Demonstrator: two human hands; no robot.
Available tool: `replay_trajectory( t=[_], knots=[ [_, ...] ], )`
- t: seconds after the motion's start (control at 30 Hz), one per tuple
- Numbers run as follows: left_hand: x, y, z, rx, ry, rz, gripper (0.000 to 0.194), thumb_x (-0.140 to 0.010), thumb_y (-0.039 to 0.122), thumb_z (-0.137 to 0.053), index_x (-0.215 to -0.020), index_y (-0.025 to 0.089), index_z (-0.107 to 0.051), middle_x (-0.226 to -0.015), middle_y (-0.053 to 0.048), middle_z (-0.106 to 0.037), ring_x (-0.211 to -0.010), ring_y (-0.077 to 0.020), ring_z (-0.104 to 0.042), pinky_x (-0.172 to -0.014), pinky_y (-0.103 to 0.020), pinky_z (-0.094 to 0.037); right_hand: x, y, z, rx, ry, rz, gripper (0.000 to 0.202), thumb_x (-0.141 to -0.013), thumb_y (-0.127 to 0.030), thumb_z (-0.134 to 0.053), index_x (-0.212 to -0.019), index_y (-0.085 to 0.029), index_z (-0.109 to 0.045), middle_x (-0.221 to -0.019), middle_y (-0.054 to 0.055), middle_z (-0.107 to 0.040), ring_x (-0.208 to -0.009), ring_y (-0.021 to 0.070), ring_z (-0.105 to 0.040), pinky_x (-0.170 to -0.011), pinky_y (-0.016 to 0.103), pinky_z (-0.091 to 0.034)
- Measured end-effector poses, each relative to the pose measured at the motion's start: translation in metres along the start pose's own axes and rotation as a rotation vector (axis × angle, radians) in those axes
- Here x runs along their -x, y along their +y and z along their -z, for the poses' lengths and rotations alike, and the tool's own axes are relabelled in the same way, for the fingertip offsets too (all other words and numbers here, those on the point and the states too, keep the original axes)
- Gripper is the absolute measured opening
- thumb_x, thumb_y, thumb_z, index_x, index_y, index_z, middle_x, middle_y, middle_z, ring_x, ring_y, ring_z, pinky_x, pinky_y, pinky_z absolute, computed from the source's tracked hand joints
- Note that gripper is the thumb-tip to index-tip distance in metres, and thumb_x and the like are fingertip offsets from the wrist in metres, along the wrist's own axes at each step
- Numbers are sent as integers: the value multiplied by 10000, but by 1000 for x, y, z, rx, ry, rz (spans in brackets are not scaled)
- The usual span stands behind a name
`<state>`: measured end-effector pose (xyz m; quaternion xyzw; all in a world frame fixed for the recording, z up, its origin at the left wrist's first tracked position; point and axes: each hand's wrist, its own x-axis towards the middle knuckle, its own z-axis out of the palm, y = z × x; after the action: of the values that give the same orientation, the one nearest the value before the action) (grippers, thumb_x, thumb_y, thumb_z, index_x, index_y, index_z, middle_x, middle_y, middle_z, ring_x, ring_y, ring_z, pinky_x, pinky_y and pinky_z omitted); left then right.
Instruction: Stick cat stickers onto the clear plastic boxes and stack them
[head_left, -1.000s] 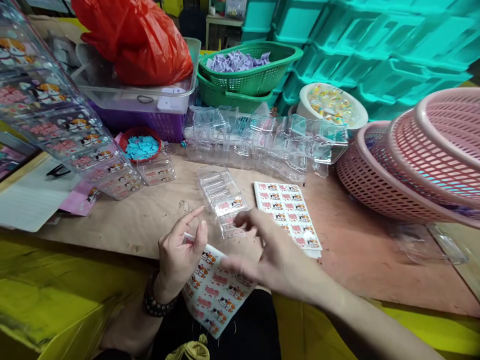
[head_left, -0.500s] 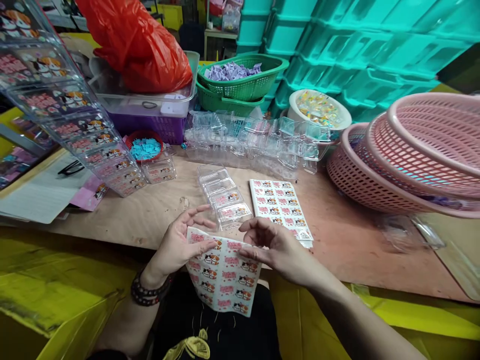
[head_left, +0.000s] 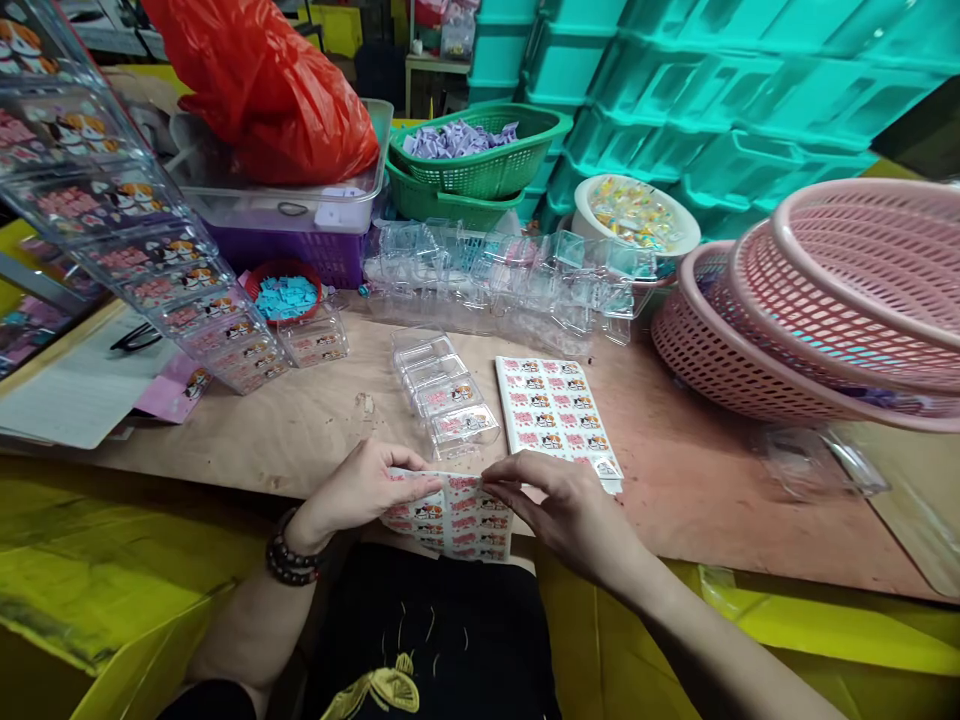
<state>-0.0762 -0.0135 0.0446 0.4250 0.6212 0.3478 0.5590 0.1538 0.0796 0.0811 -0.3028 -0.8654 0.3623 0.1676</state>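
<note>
A sheet of cat-and-dog stickers [head_left: 450, 525] hangs over my lap at the table's front edge. My left hand [head_left: 367, 487] grips its upper left part, thumb on the printed face. At the upper right edge, my right hand [head_left: 551, 495] pinches the sheet between thumb and fingers. Just beyond my hands lies a clear plastic case [head_left: 444, 390] with several compartments; the two nearest ones bear stickers, the farther ones look plain. To its right rests a stack of sticker sheets [head_left: 555, 410], its near end partly behind my right hand.
Tall stacked stickered cases [head_left: 180, 255] lean at the left, by a red bowl of blue pieces [head_left: 283, 320]. Clear plastic cases [head_left: 495, 280] line the back, before green baskets [head_left: 480, 180]. Pink baskets [head_left: 750, 350] stand right; teal bins [head_left: 720, 110] rise behind. A red bag [head_left: 277, 100] sits back left.
The held sheet has tilted, so its lower end has risen and less of its face shows. My right fingers have closed onto its upper right edge.
</note>
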Motion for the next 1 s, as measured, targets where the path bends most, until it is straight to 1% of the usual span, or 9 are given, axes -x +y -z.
replay_trajectory(
  t=[0.1, 0.2, 0.27, 0.37, 0.47, 0.53, 0.7, 0.87, 1.0],
  knots=[
    [-10, -5, 3, 170, -89, 71, 433, -660, 523, -819, -738, 106, -734, -638, -28, -686, -555, -103, -570, -534, -207, -435, 14, 14, -8, 197, 111, 306, 254, -938, -194, -554, -1033, -292, -768, -1093, 88, -772, -938, 248, -712, -815, 426, -540],
    [-15, -9, 6, 255, -167, 130, 509, -584, 581, -844, -695, 109, -689, -613, -15, -654, -525, -90, -529, -506, -203, -397, 26, 14, -7, 185, 123, 378, 264, -923, -208, -610, -1043, -393, -757, -1077, 35, -777, -1002, 248, -699, -901, 454, -531],
    [-14, -10, 8, 220, -137, 88, 501, -630, 595, -813, -702, 119, -674, -611, -10, -639, -519, -93, -522, -506, -211, -404, 22, 6, 3, 56, 170, 273, 201, -933, -254, -608, -981, -380, -757, -977, 37, -777, -954, 240, -694, -888, 447, -535],
    [-6, -5, 7, -69, 1, -207, 339, -795, 483, -727, -719, 155, -684, -710, -39, -674, -664, -149, -608, -633, -275, -499, -14, -4, 26, -239, 205, -63, 213, -914, -432, -604, -847, -259, -709, -825, 75, -719, -782, 220, -657, -724, 388, -539],
    [2, 7, 5, -476, 142, -551, 177, -880, 333, -670, -771, 201, -713, -917, -72, -716, -947, -216, -644, -908, -399, -513, -73, -2, 40, -364, 35, -349, 346, -764, -529, -726, -761, -193, -644, -702, 30, -629, -629, 147, -542, -592, 299, -445],
    [4, 13, 2, -681, 242, -655, 130, -914, 287, -632, -841, 210, -708, -1075, -86, -713, -1085, -245, -626, -1008, -469, -480, -110, 4, 40, -381, -107, -423, 360, -703, -503, -775, -721, -180, -618, -649, -11, -574, -574, 105, -460, -551, 262, -372],
    [-9, 9, -3, -938, 349, -721, 140, -959, 243, -552, -867, 167, -624, -1549, -165, -440, -1432, -315, -420, -1147, -540, -409, -162, 19, 26, -318, -349, -478, 203, -727, -337, -747, -699, -175, -628, -577, -47, -487, -510, 79, -357, -469, 230, -250],
    [-22, -6, -5, -975, 331, -705, 133, -963, 226, -541, -858, 160, -587, -1553, -186, -434, -1452, -324, -401, -1163, -549, -409, -175, 28, 20, -300, -400, -532, 200, -723, -347, -744, -715, -182, -631, -555, -48, -469, -487, 79, -348, -436, 222, -232],
    [-25, -9, -4, -984, 326, -711, 149, -974, 226, -526, -853, 162, -586, -1551, -176, -440, -1453, -318, -402, -1160, -546, -420, -181, 34, 17, -166, -382, -506, 266, -698, -421, -780, -753, -176, -690, -588, -18, -563, -489, 83, -387, -444, 225, -267]
  ],
)
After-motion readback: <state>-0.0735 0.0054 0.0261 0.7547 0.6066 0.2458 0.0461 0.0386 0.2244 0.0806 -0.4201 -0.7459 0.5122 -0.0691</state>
